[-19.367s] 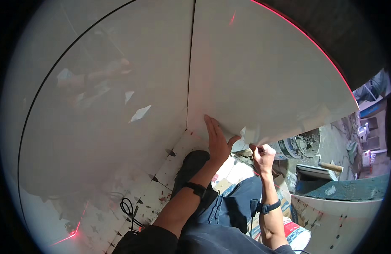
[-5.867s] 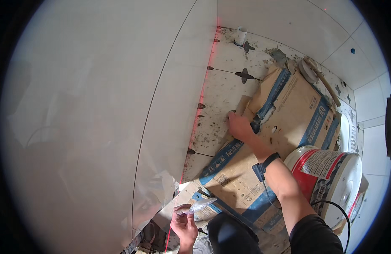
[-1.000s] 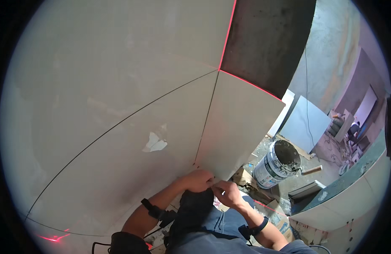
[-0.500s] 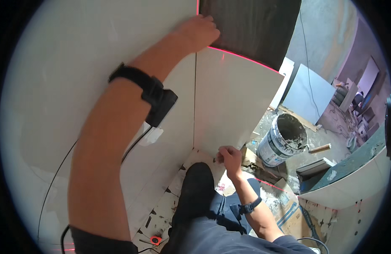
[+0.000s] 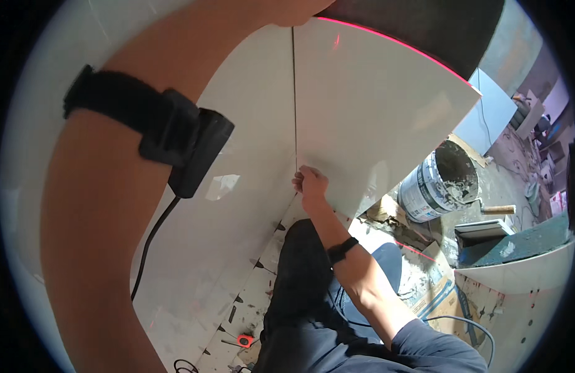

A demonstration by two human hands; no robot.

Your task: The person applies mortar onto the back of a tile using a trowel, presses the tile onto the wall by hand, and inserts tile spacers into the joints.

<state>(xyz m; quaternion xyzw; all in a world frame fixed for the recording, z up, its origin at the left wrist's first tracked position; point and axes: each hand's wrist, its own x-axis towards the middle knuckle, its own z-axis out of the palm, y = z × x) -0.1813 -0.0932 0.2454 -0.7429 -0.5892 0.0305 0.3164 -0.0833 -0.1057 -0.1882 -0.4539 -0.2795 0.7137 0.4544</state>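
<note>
My left hand (image 5: 293, 11) reaches to the top edge of a large white tile (image 5: 380, 105), where it meets the white tiled wall (image 5: 247, 118) in a corner. The upper picture edge cuts off that hand's fingers. Lower down, my right hand (image 5: 312, 183) is closed, its fingers curled close to the foot of the dark upright joint; whatever they hold, if anything, is hidden. A red laser line runs along the tile's top edge, below a dark wall surface (image 5: 424, 25). A black strap with a boxy device (image 5: 191, 146) circles my left forearm.
A mortar-smeared bucket (image 5: 418, 189) stands right of the tile, near a wooden handle (image 5: 499, 210). Flattened cardboard (image 5: 446, 298) lies beside my legs. A red tape measure (image 5: 244, 341) sits on the floor tiles, among several black spacers. A cable (image 5: 480, 329) loops at lower right.
My right hand has moved up and left to the joint between the tiles. The view has shifted closer, so my left hand now lies at the upper picture edge.
</note>
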